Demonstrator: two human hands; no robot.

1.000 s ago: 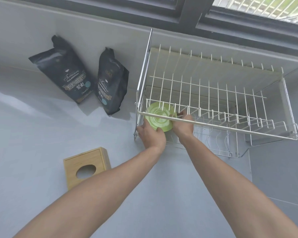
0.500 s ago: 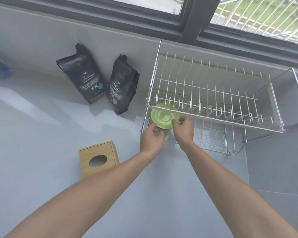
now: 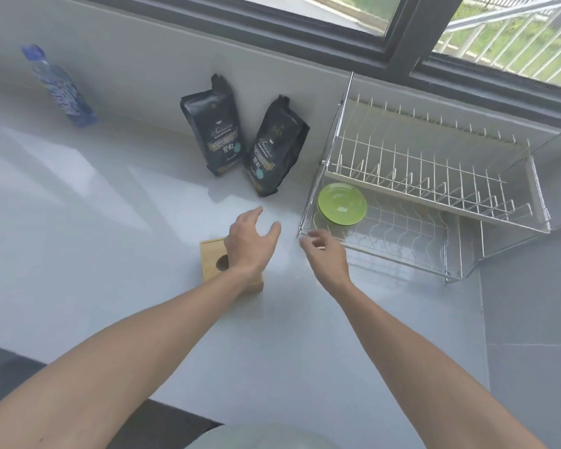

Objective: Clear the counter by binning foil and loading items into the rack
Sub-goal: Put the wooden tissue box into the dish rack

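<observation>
A two-tier wire dish rack (image 3: 434,176) stands on the pale counter at the right, against the window wall. A green plate (image 3: 342,204) leans in the left end of its lower tier. My left hand (image 3: 250,244) hovers over the counter left of the rack, fingers spread, holding nothing. My right hand (image 3: 324,251) is by the rack's front left corner, fingers loosely curled and holding nothing. Both hands are clear of the plate.
A wooden box with a round hole (image 3: 219,264) sits under my left wrist. Two black pouches (image 3: 214,128) (image 3: 274,147) lean on the wall left of the rack. A blue bottle (image 3: 60,89) stands far left. Something pale and round (image 3: 266,437) shows at the bottom edge.
Both hands let go of the green plate, which now rests in the lower tier, and pulled back toward me. The view has tilted down and widened leftward.
</observation>
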